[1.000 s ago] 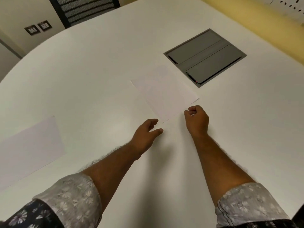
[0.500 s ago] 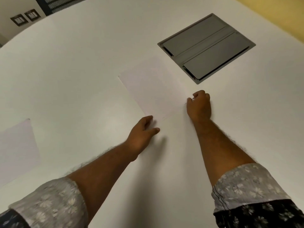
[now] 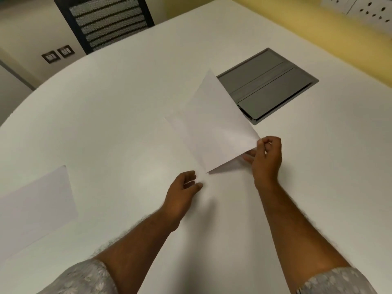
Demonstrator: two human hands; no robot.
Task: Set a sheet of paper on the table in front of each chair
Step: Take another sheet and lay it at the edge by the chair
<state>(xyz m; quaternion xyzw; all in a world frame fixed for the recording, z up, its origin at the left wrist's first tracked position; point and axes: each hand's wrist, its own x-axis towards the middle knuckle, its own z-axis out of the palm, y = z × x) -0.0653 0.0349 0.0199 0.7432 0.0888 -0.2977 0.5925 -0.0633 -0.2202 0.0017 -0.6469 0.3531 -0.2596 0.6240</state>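
one sheet (image 3: 214, 128) corner pinched in right hand (image 3: 266, 158), left hand (image 3: 182, 194) just below

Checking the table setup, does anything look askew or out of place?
Only the lifted sheet: the right hand pinches its corner, tilting it above the table. Another sheet lies flat.

Soft, even indoor light falls from overhead, a little warm in tone. The white surface (image 3: 118, 115) reads pale grey-green, with a faint bright patch near its middle and no hard glare. Broad, blurry shadows lie under both forearms, and a dim one sits beneath the lifted sheet (image 3: 220, 132). Focus is slightly soft throughout; the floral sleeves (image 3: 84, 279) at the bottom edge are smeared. Wide-angle distortion bends the surface's rim and tilts the chair back (image 3: 108, 20) at top left
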